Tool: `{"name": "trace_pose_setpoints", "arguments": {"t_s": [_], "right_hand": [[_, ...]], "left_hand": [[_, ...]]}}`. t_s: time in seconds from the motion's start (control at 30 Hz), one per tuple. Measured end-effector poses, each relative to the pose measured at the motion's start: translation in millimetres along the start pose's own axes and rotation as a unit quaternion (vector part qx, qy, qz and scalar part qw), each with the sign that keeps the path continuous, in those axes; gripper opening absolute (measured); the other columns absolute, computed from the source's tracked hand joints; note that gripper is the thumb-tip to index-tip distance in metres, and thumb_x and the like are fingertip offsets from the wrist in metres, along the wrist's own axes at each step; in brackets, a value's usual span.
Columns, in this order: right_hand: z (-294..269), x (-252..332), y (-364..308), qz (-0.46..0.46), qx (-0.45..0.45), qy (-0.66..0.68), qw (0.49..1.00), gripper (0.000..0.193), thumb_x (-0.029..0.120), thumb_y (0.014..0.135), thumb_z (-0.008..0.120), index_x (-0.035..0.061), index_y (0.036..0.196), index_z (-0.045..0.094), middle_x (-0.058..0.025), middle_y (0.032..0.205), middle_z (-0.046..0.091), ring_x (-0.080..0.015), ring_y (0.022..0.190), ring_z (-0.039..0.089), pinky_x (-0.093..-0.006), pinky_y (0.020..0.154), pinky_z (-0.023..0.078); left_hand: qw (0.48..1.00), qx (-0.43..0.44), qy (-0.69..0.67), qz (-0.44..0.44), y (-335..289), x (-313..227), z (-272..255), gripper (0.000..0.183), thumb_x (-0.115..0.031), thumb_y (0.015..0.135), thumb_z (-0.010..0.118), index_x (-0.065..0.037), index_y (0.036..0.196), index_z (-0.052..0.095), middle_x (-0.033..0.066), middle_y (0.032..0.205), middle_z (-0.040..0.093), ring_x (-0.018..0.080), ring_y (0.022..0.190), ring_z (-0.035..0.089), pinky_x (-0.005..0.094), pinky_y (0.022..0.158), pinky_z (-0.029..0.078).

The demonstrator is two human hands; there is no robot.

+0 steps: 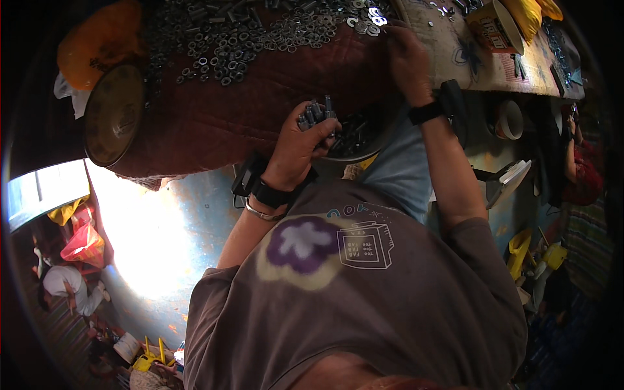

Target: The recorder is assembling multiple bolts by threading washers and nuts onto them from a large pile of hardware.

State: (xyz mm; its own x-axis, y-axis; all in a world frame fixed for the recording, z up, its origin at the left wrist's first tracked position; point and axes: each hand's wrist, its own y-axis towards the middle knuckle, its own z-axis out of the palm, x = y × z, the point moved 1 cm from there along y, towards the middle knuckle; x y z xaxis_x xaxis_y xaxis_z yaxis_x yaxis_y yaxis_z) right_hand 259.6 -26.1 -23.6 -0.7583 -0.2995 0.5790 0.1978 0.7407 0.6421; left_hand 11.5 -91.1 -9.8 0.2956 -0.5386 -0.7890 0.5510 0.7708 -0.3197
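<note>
Metal cylinders (313,116) are jutting from your left hand (300,138), which is gripping them, ends pointing mostly away from your body; flat washers (365,27) are lying farther out, beside your nearer right hand (409,62), whose grip I can't tell.

1. Left hand (300,140) covers the lower ends of its metal pieces (314,116), so their count is unclear
2. Right hand (408,58): fingertips lost in shadow, any grip impossible to tell
3. Hardware pile (260,38) runs past the top edge
4. Basin (353,159) is partly hidden, its contents too dark to tell
</note>
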Motion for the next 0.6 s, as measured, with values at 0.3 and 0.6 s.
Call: {"name": "trace_pose_setpoints", "arguments": {"t_s": [0.3, 0.6], "right_hand": [[-4.6, 4.8, 9.0, 0.056, 0.044, -0.181, 0.981, 0.019, 0.017, 0.084, 0.057, 0.0071, 0.1, 0.062, -0.0167, 0.095, 0.061, -0.0371, 0.089, 0.059, -0.0419, 0.075, 0.047], [-8.8, -5.4, 14.9, 0.089, 0.136, -0.173, 0.971, 0.028, 0.022, 0.083, 0.062, 0.0025, 0.102, 0.062, -0.0165, 0.091, 0.063, -0.0316, 0.084, 0.062, -0.0388, 0.073, 0.049]], "left_hand": [[0.999, -0.002, 0.043, -0.018, 2.6, 0.1, -3.7, 0.018, -0.008, 0.085, 0.062, -0.009, 0.098, 0.05, 0.0018, 0.086, 0.061, 0.0038, 0.066, 0.05, 0.0156, 0.05, 0.035], [0.998, -0.037, 0.059, 0.012, 6.6, 1.5, -3.3, 0.02, -0.007, 0.082, 0.064, -0.005, 0.098, 0.052, -0.0006, 0.075, 0.055, 0.004, 0.061, 0.048, 0.0177, 0.05, 0.036]]}}
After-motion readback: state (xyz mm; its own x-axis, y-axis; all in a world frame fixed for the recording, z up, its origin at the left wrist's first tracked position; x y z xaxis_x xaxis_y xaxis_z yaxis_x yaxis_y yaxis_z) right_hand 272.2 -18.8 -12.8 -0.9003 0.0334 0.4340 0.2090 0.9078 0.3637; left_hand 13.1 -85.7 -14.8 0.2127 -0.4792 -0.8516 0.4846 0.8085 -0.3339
